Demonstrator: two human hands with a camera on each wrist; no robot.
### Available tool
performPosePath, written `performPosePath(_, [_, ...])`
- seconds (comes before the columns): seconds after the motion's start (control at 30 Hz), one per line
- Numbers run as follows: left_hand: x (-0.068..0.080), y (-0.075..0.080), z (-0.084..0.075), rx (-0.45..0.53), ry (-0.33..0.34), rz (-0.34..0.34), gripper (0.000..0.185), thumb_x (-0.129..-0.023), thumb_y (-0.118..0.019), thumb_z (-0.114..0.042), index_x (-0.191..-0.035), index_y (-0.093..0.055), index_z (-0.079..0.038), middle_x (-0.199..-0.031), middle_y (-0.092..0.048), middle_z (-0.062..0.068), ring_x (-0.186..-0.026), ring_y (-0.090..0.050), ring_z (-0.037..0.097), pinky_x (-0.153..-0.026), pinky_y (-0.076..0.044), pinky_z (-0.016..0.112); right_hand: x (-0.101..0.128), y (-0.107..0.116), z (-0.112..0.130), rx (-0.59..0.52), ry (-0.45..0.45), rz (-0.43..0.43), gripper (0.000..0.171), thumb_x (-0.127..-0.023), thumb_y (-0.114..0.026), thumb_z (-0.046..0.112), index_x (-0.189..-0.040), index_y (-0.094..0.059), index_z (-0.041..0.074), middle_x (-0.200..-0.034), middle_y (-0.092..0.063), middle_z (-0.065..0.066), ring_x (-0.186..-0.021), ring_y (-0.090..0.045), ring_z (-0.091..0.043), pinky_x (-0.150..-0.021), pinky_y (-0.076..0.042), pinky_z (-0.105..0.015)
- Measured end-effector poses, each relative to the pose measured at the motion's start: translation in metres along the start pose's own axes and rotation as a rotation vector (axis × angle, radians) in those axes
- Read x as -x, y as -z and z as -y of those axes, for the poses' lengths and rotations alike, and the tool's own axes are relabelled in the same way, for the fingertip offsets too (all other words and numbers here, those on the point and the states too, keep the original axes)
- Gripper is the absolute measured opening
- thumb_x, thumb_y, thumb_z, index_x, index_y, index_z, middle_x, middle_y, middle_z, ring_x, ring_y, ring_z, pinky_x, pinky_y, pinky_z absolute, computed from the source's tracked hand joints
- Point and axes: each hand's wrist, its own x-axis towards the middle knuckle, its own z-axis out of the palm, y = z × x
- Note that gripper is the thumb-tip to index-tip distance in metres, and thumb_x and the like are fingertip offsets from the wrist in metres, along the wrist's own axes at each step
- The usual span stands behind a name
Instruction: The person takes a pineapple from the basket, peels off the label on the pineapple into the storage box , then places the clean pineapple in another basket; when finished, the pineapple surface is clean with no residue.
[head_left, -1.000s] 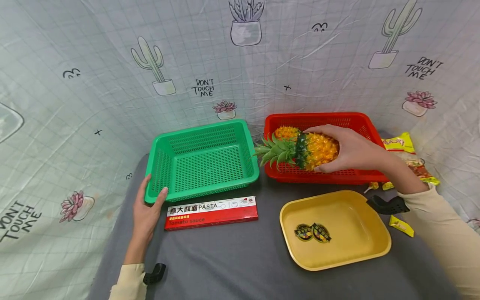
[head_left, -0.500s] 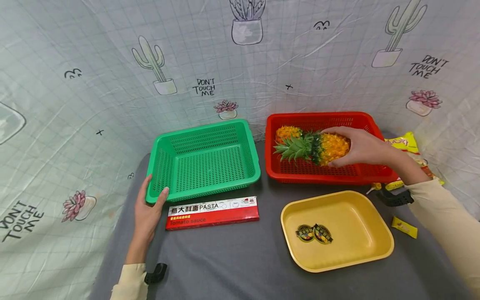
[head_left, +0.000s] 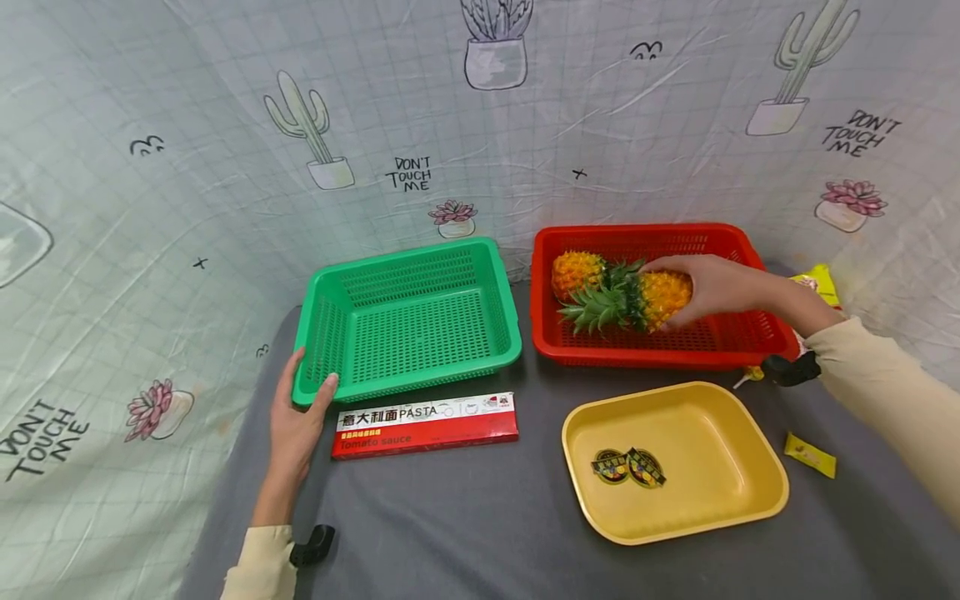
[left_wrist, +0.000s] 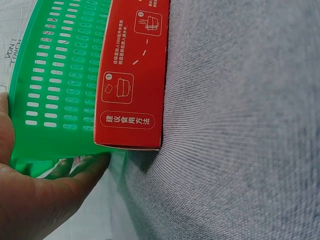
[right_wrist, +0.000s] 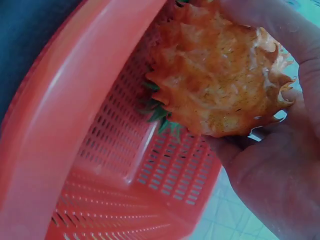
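Observation:
My right hand (head_left: 716,289) grips a pineapple (head_left: 663,297) by its orange body, inside the red basket (head_left: 645,357). Its leafy crown points left; the right wrist view shows thumb and fingers around the spiky body (right_wrist: 215,75). A second pineapple (head_left: 576,273) lies in the basket's left part, its leaves partly behind the held one. My left hand (head_left: 295,421) holds the near left corner of the green basket (head_left: 416,387), thumb over the rim. In the left wrist view the fingers go behind the green wall (left_wrist: 55,100).
A red and white pasta box (head_left: 425,427) lies before the green basket. A yellow tray (head_left: 675,533) with two dark round labels stands front right. Beside it lie a yellow packet (head_left: 810,455) and a lollipop (head_left: 750,375). Another yellow package (head_left: 821,283) sits behind my right arm.
My right hand has carried the pineapple right, then lowered it into the red basket beside the other pineapple. My left hand has stayed on the green basket.

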Motion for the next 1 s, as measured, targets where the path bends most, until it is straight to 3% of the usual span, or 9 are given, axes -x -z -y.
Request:
performPosePath(0.17, [0.0,0.0,0.0,-0.004,-0.005,-0.001,0.076,-0.101,-0.076,-0.033,-0.164,-0.036,-0.043,-0.165,-0.036,0.0,-0.143,-0.042,0.026,-0.113,-0.04,0.042,-0.005,-0.004,-0.011,0.008,0.024,0.075,0.088,-0.075,-0.098,0.025,-0.149,-0.055,0.007,-0.122,-0.063,-0.006,-0.095,-0.059,-0.022,-0.077,-0.056,-0.038])
performPosePath(0.57, [0.002,-0.001,-0.001,-0.011,-0.009,-0.003,0.074,-0.101,-0.075,-0.033,-0.164,-0.037,-0.042,-0.166,-0.036,-0.002,-0.143,-0.042,0.025,-0.112,-0.039,0.041,-0.004,-0.012,-0.03,0.015,-0.006,0.115,0.093,-0.075,-0.099,0.02,-0.149,-0.048,-0.001,-0.135,-0.058,-0.017,-0.109,-0.059,-0.029,-0.088,-0.054,-0.046])
performPosePath(0.77, [0.002,0.002,-0.002,-0.074,-0.035,-0.001,0.074,-0.101,-0.075,-0.038,-0.164,-0.037,-0.041,-0.168,-0.032,-0.003,-0.148,-0.036,0.026,-0.117,-0.032,0.055,-0.001,-0.013,-0.025,-0.007,0.007,0.097,0.094,-0.077,-0.098,0.027,-0.151,-0.048,-0.001,-0.14,-0.056,-0.018,-0.118,-0.057,-0.033,-0.097,-0.051,-0.052])
performPosePath(0.87, [0.004,0.004,-0.006,-0.209,-0.144,-0.04,0.075,-0.098,-0.078,-0.036,-0.164,-0.042,-0.028,-0.17,-0.027,0.006,-0.153,-0.028,0.031,-0.116,-0.027,0.066,0.004,-0.014,-0.018,0.011,0.04,0.045,0.091,-0.08,-0.096,0.028,-0.152,-0.049,-0.002,-0.146,-0.053,-0.021,-0.127,-0.053,-0.04,-0.104,-0.045,-0.061])
performPosePath(1.0, [0.004,0.004,-0.02,-0.382,-0.39,-0.091,0.076,-0.093,-0.085,-0.026,-0.158,-0.049,-0.009,-0.169,-0.029,0.015,-0.157,-0.02,0.037,-0.115,-0.024,0.072,0.013,-0.017,-0.004,0.074,0.065,-0.054,0.09,-0.085,-0.093,0.031,-0.155,-0.046,-0.001,-0.15,-0.05,-0.025,-0.134,-0.048,-0.046,-0.107,-0.04,-0.068])
